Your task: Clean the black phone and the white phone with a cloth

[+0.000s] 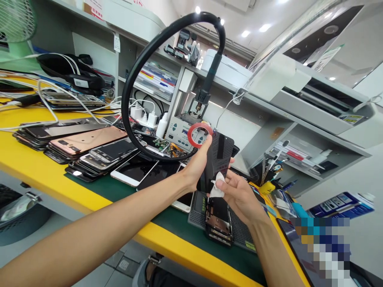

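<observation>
Two bare hands are up over the tabletop (60,181), close to its front edge, with a dark flat panel (216,159) between them. The right hand (241,195) pinches a white wipe (218,189) against the panel, thumb in front. The left hand (196,169) has its thumb on the edge of a red tape ring (190,135); its other fingers are hidden, so I cannot tell how they bend. Below, a stack of phone parts (219,219) sits near the front edge. More piles (86,139) lie toward the tabletop's left end.
</observation>
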A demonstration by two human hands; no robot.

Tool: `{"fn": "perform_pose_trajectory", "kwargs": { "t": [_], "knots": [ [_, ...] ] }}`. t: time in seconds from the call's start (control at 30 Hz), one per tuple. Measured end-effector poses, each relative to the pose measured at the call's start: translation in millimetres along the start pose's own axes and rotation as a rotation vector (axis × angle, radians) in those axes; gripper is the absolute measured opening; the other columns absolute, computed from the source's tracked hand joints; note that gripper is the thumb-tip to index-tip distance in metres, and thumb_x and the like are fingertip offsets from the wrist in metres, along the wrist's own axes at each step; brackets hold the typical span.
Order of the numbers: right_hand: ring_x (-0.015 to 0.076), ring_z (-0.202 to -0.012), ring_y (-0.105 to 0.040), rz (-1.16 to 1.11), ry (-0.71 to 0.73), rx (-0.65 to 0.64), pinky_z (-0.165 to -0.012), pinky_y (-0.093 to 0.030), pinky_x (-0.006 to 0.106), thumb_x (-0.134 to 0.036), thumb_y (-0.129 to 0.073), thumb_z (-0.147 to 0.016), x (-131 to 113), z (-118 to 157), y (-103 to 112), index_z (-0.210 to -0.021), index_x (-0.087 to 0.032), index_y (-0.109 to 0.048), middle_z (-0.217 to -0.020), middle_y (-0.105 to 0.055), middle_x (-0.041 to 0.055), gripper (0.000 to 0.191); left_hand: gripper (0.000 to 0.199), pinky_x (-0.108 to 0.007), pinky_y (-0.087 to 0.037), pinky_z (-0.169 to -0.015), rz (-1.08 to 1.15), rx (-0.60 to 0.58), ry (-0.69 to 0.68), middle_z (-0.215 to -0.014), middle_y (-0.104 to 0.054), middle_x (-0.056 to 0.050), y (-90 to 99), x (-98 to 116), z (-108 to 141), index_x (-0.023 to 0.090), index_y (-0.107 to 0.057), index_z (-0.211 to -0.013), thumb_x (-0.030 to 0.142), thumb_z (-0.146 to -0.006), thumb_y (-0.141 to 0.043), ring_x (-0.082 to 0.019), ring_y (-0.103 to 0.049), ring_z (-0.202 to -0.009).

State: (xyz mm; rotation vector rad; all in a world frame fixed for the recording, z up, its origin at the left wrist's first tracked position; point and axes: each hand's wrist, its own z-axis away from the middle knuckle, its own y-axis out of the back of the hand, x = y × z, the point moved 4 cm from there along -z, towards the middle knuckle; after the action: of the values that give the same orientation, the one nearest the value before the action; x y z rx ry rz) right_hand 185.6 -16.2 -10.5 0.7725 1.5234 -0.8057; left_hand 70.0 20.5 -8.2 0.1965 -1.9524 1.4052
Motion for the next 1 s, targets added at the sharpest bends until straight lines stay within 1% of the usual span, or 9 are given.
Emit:
{"fn": "perform_pose_trajectory", "kwargs": {
  "t": [0.07,0.13,0.3,0.43,0.57,0.63,0.77,0.87,1.0],
  "knots": [
    [0.0205,-0.088,-0.065,0.004,0.011,-0.025,-0.078,-0.057,0.033,-0.028,-0.076,-0.086,-1,1,0,-0.129,-0.022,-0.060,-0.110,-0.068,0.0083,0.046,0.073,-0.031,-0.058,-0.073,-0.008,-0.008,0.008,-0.104,-0.074,-0.016,2.1,0,-1,0.012,-0.073,-0.103,0.077,-0.083,-0.047,-0.022,-0.070,-0.079],
    [0.0195,-0.087,-0.064,0.010,0.025,-0.030,-0.079,-0.057,0.033,-0.025,-0.076,-0.086,0,1,1,-0.128,-0.022,-0.061,-0.106,-0.068,0.0070,0.045,0.075,-0.032,-0.058,-0.073,-0.016,-0.010,0.027,-0.103,-0.074,-0.016,2.3,-1,-1,0.011,-0.073,-0.102,0.079,-0.082,-0.047,-0.024,-0.071,-0.080],
    [0.0178,-0.083,-0.064,0.011,0.024,-0.009,-0.077,-0.056,0.031,-0.021,-0.078,-0.083,3,1,3,-0.124,-0.022,-0.063,-0.100,-0.068,0.0048,0.045,0.075,-0.032,-0.058,-0.067,-0.013,-0.018,0.031,-0.098,-0.074,-0.016,-2.3,0,1,0.010,-0.072,-0.101,0.077,-0.084,-0.044,-0.024,-0.071,-0.077],
    [0.0169,-0.082,-0.064,0.030,0.018,0.023,-0.077,-0.054,0.028,-0.022,-0.080,-0.081,4,0,4,-0.119,-0.021,-0.066,-0.097,-0.070,0.0041,0.041,0.071,-0.034,-0.059,-0.068,-0.001,0.000,0.008,-0.096,-0.075,-0.015,-1.5,2,0,0.012,-0.072,-0.102,0.075,-0.087,-0.042,-0.024,-0.071,-0.077],
    [0.0193,-0.093,-0.065,0.038,-0.018,0.059,-0.081,-0.052,0.028,-0.026,-0.081,-0.080,6,-1,4,-0.117,-0.020,-0.067,-0.105,-0.071,0.0065,0.040,0.071,-0.032,-0.059,-0.067,0.018,0.007,-0.015,-0.091,-0.075,-0.015,-0.2,4,0,0.012,-0.072,-0.099,0.075,-0.086,-0.042,-0.023,-0.071,-0.076],
    [0.0193,-0.095,-0.064,0.044,-0.029,0.056,-0.083,-0.052,0.028,-0.027,-0.081,-0.080,6,-1,4,-0.117,-0.019,-0.068,-0.105,-0.071,0.0066,0.040,0.072,-0.031,-0.059,-0.067,0.028,0.013,-0.018,-0.089,-0.075,-0.014,-0.2,5,0,0.012,-0.072,-0.098,0.075,-0.087,-0.041,-0.023,-0.071,-0.075],
    [0.0162,-0.089,-0.063,0.058,-0.012,0.052,-0.080,-0.052,0.026,-0.026,-0.082,-0.080,8,-2,4,-0.115,-0.020,-0.069,-0.102,-0.071,0.0049,0.038,0.071,-0.032,-0.059,-0.065,0.026,0.013,-0.020,-0.088,-0.074,-0.014,-1.5,5,1,0.012,-0.072,-0.098,0.075,-0.088,-0.039,-0.022,-0.070,-0.073],
    [0.0157,-0.085,-0.062,0.080,0.006,0.091,-0.077,-0.054,0.027,-0.030,-0.081,-0.081,10,-2,5,-0.108,-0.019,-0.070,-0.098,-0.071,0.0043,0.031,0.073,-0.030,-0.058,-0.059,0.011,0.022,-0.001,-0.085,-0.074,-0.014,-2.3,4,1,0.012,-0.071,-0.099,0.075,-0.088,-0.038,-0.021,-0.069,-0.067],
    [0.0170,-0.078,-0.060,0.128,0.008,0.128,-0.068,-0.057,0.031,-0.040,-0.076,-0.085,10,-3,3,-0.100,-0.017,-0.071,-0.087,-0.068,0.0037,0.028,0.081,-0.028,-0.051,-0.042,-0.017,0.010,0.108,-0.080,-0.073,-0.014,-5.8,1,5,0.011,-0.070,-0.100,0.080,-0.086,-0.030,-0.019,-0.064,-0.053]
  ]
}}
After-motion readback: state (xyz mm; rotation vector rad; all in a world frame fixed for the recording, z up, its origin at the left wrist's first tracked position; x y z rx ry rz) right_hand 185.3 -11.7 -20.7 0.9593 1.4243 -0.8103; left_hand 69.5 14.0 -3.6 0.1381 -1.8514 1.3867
